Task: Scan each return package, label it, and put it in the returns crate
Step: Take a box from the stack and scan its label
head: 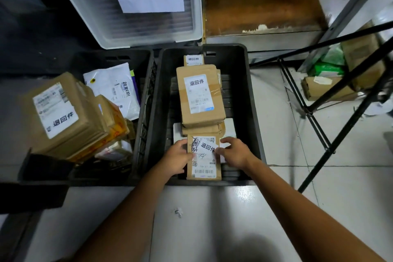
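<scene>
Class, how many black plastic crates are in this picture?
2. The left crate holds piled boxes and a white bag; the right crate, beside it, holds labelled packages. A dark shape lower left is unclear.

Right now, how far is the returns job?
Done: labelled boxes lie in the right crate. In hand: left hand and right hand hold a labelled small box at its near end. Left: unclear; the packages in the left crate also carry return labels.

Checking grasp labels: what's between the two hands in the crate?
Head view: the small labelled package, held on either side by left hand and right hand.
</scene>
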The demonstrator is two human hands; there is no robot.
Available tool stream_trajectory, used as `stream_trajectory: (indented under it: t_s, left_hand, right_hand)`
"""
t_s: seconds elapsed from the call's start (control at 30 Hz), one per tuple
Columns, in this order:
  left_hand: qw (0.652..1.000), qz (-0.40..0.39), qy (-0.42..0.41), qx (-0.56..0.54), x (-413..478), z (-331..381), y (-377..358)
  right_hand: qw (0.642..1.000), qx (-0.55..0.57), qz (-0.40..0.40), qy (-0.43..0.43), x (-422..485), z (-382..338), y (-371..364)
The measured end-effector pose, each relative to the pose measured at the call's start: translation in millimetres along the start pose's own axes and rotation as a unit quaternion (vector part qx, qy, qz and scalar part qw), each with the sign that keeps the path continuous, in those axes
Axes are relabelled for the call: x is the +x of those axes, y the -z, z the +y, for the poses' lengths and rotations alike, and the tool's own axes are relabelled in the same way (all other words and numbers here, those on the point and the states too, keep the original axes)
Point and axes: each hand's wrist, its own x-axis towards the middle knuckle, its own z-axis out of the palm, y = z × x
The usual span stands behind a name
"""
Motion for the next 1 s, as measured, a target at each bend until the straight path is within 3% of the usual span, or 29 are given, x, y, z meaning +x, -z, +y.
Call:
stream_trajectory:
  t_s: [0.23, 0.47, 0.7, 0.87, 1.0]
  left_hand:
    - [0.978, 0.003, -0.063, 0.199, -118.4, 72.0, 64.1]
    - [0.965, -0.022, -0.117, 0.234, -316.2, 250.9, 119.2]
    - [0.922, -0.05, -0.194, 0.33, -487.0, 429.5, 147.3]
    - [0.873, -0.03, -0.287, 0.393, -551.9, 524.2, 137.9]
    - [0.838, -0.05, -0.346, 0.419, -585.0, 568.9, 100.8]
  right_hand:
    - [0.983, -0.186, 0.002, -0.003, -113.9, -86.7, 64.7]
    - [0.974, -0.226, 0.022, 0.014, -323.4, -252.9, 184.8]
    - [0.967, -0.235, 0.096, 0.018, -511.8, -381.7, 323.4]
    - [0.96, -0.214, 0.181, 0.029, -598.8, -414.6, 400.3]
    - [0.954, -0.193, 0.23, 0.006, -650.1, -397.4, 436.9]
